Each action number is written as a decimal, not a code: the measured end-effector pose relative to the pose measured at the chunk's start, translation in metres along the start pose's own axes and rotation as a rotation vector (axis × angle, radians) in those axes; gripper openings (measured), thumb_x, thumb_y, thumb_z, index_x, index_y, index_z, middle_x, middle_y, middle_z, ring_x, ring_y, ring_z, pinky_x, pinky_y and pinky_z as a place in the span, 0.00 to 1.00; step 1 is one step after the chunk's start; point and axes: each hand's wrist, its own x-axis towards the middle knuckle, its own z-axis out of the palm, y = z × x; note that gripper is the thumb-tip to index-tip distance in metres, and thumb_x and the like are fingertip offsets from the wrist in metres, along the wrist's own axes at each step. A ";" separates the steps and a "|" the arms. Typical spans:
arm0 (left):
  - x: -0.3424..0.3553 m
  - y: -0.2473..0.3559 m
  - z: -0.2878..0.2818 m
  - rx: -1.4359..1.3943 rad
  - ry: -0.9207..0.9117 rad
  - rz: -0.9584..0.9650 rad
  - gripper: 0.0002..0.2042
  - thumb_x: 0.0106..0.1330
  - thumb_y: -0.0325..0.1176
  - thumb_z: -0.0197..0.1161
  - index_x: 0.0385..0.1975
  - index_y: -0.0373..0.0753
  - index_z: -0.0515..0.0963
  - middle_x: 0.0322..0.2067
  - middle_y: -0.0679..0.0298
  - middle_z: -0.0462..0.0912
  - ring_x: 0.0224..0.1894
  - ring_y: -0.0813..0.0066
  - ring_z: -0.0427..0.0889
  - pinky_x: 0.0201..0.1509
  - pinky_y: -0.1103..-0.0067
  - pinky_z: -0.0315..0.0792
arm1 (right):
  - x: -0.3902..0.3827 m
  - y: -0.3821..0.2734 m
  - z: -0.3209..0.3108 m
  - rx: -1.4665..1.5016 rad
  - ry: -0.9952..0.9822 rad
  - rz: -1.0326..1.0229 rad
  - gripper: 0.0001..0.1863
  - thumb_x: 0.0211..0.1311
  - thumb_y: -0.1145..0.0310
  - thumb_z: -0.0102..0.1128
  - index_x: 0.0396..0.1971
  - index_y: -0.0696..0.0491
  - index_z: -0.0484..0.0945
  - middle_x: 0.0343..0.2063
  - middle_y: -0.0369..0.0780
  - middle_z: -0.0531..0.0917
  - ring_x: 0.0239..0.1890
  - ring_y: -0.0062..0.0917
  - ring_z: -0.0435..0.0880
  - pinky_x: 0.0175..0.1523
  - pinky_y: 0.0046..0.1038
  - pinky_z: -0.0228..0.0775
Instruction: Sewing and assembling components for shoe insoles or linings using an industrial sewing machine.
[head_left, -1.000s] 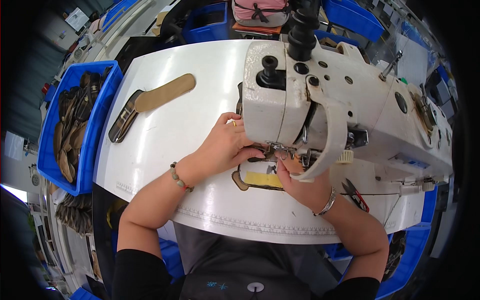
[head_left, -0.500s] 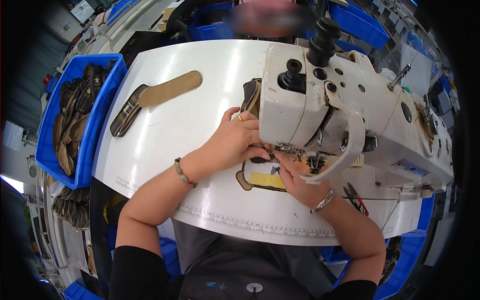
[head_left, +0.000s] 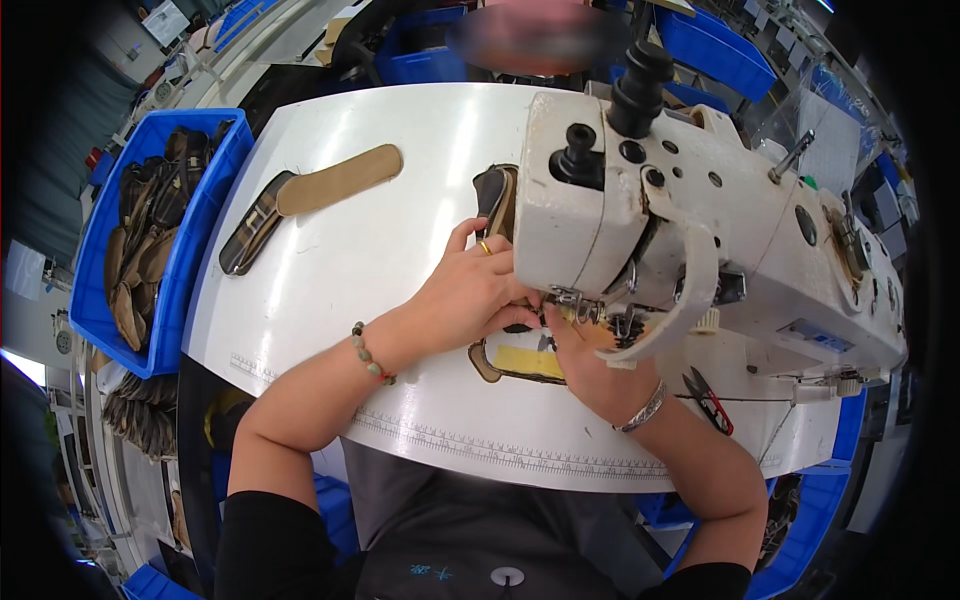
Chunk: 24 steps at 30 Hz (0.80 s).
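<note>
My left hand [head_left: 465, 290] is closed on a dark and tan shoe upper piece [head_left: 494, 195], its fingers bent beside the needle area of the white sewing machine [head_left: 570, 225]. Opposite it, my right hand [head_left: 605, 370] pinches the near edge of the same piece, thumb and forefinger close to the left fingertips. The machine head hides part of the work and of both hands' fingers. Just below the hands, a tan, dark-edged end [head_left: 485, 362] shows beside a yellow patch [head_left: 525, 360] on the white table [head_left: 420, 400].
A joined tan and dark piece [head_left: 345, 178] lies at the table's left. Beyond the left edge stands a blue bin [head_left: 160, 335] full of similar pieces. Red-handled thread snips [head_left: 708, 400] lie right of my right wrist. A printed ruler runs along the front edge.
Both hands stay at the needle area, with only slight shifts of the fingers. The whole view has moved a little; the other things lie as before.
</note>
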 end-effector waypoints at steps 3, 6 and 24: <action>0.001 0.000 -0.005 -0.023 -0.050 0.019 0.09 0.57 0.44 0.71 0.35 0.52 0.85 0.38 0.76 0.80 0.51 0.72 0.75 0.70 0.55 0.52 | -0.005 -0.003 0.000 -0.123 -0.038 -0.043 0.21 0.53 0.69 0.64 0.51 0.51 0.84 0.19 0.31 0.82 0.18 0.24 0.81 0.21 0.30 0.72; 0.002 0.000 -0.005 -0.026 -0.058 0.061 0.09 0.57 0.43 0.72 0.36 0.53 0.86 0.38 0.77 0.81 0.50 0.72 0.75 0.70 0.55 0.52 | -0.004 -0.004 -0.003 -0.049 -0.036 -0.023 0.19 0.57 0.70 0.62 0.50 0.50 0.83 0.19 0.30 0.81 0.17 0.24 0.81 0.21 0.31 0.71; -0.004 0.001 0.004 -0.204 0.076 -0.043 0.07 0.59 0.41 0.71 0.35 0.51 0.88 0.42 0.73 0.84 0.52 0.69 0.77 0.70 0.55 0.51 | -0.001 -0.011 -0.009 0.014 -0.057 -0.003 0.16 0.57 0.70 0.62 0.47 0.50 0.86 0.20 0.28 0.82 0.22 0.22 0.83 0.24 0.29 0.72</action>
